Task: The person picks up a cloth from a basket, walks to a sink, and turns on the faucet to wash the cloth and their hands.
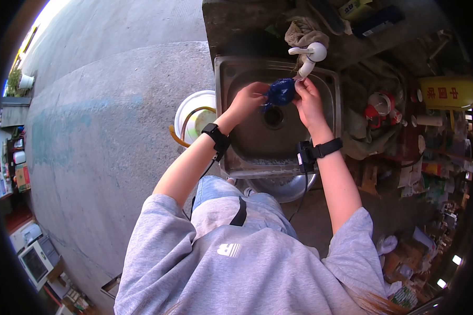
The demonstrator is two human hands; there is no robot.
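Observation:
A glossy, crumpled blue plastic bag (281, 92) hangs between my hands above the steel sink (226, 126), bulging in its middle. On its left end, the fingers of my left hand (248, 101) are closed in a pinch. My right hand (309, 103) grips the bag's right end with thumb and fingertips, right below the spout of the white faucet (305, 67). Part of the drain (273, 117) shows beneath the bag. What the bag holds, if anything, is hidden.
A brownish cloth (303, 32) lies behind the faucet. Left of the sink stands a white bucket (179, 113) with a yellow-brown hose (177, 137). Under the sink's front edge is a metal basin (286, 188). Clutter and a yellow container (450, 93) line the right side.

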